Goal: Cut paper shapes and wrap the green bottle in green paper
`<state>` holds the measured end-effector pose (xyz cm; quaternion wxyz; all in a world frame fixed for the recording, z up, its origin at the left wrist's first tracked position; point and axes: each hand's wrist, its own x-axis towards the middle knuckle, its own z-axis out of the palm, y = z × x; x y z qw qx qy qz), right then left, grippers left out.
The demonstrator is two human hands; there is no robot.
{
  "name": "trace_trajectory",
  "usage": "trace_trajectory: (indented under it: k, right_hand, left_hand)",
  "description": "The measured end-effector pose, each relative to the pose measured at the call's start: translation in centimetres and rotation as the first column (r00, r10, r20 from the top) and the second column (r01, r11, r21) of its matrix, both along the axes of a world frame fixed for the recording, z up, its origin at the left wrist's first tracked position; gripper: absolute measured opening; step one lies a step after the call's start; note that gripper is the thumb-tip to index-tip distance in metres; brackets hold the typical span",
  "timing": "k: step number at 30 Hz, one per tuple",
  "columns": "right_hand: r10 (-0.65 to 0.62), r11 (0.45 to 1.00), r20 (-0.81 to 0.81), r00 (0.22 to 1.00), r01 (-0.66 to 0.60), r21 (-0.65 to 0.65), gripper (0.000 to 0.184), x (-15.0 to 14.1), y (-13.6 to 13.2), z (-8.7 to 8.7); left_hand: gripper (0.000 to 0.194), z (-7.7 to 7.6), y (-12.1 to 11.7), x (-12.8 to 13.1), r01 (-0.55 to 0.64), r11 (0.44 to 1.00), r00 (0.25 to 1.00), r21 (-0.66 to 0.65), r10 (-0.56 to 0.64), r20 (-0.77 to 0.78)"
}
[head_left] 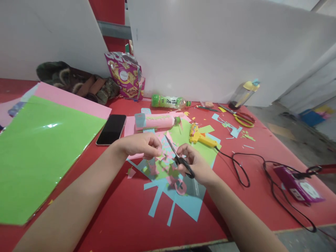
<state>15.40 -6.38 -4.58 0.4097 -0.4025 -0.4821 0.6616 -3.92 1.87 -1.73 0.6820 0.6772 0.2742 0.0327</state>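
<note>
My left hand (145, 145) pinches a small scrap of pink paper (160, 157) between thumb and fingers. In my right hand (195, 162) is a pair of black-handled scissors (181, 161), its blades pointing up and left toward the scrap. Below both hands lies a pile of pink, green and blue paper cuttings on a blue paper sheet (190, 203). A pink ring-shaped cutting (180, 187) rests near the scissors' handles. Just beyond the hands, a bottle wrapped in pink paper (157, 121) lies on its side.
A yellow glue gun (202, 137) lies right of the pile, its black cord running to a purple power box (299, 183). A phone (111, 129) and green sheets (49, 150) are at left. Behind lie a green-labelled bottle (168, 101), a snack bag (126, 75) and red-yellow-handled scissors (243, 118).
</note>
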Motion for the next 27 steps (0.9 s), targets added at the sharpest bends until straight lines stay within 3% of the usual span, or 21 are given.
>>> trace_trajectory:
  k: [8, 12, 18, 23, 27]
  right_hand:
    - [0.007, 0.995, -0.096, 0.995, 0.003, 0.101, 0.049, -0.1, 0.1, -0.4]
    - [-0.031, 0.996, -0.108, 0.994, 0.04, 0.079, 0.048, -0.1, 0.1, -0.7]
    - [-0.138, 0.988, -0.103, 0.985, 0.129, -0.089, 0.048, -0.5, 0.1, -0.4]
    - [-0.272, 0.939, -0.176, 0.946, 0.22, -0.264, 0.051, -0.7, 0.2, -0.2]
    - [-0.367, 0.894, -0.254, 0.895, 0.265, -0.361, 0.047, -0.6, 0.4, -0.6]
  left_hand:
    - [0.022, 0.2, -0.4, 0.5, -0.045, 0.999, 0.999, 0.029, 0.044, 0.014]
    - [0.022, 0.3, -0.4, 0.6, -0.064, 0.997, 0.998, 0.048, 0.064, 0.019]
    - [0.025, 0.3, -0.4, 1.0, -0.143, 0.98, 0.99, 0.135, 0.142, 0.019]
    - [0.028, 0.0, -0.4, 1.1, -0.205, 0.963, 0.979, 0.177, 0.198, 0.057]
    - [0.025, -0.3, -0.3, 1.3, -0.316, 0.919, 0.949, 0.238, 0.31, 0.061]
